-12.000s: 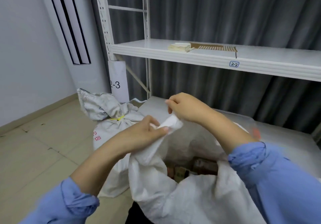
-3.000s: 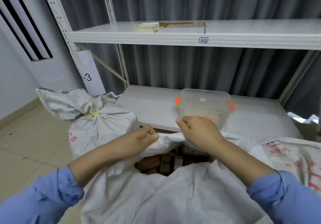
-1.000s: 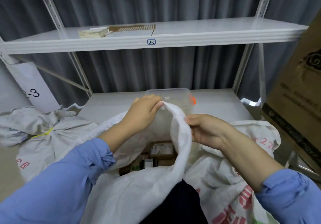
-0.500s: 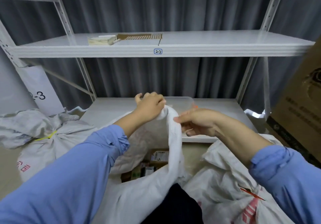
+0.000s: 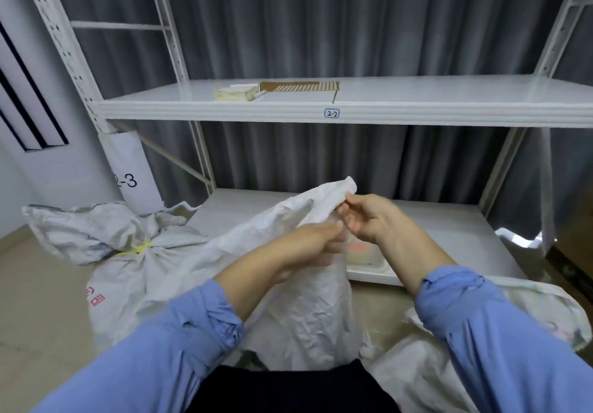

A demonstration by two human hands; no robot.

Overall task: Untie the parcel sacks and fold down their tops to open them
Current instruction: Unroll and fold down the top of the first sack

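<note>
Before the shelf, left hand point(image 5: 316, 242) grips the sack point(image 5: 308, 310); right hand point(image 5: 369, 220) pinches its top

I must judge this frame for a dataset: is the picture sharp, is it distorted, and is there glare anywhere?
Head view: shelf posts lean and curve outward, wide-angle distortion; the label 2-2 reads sharp; left hand, right hand and sack look slightly soft; light even, only a mild sheen on the upper shelf.

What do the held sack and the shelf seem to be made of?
The held sack: probably woven plastic fabric, matte white, with stiff crinkled creases. The shelf: likely painted metal, smooth white, faintly glossy, on perforated uprights; not certain.
</note>
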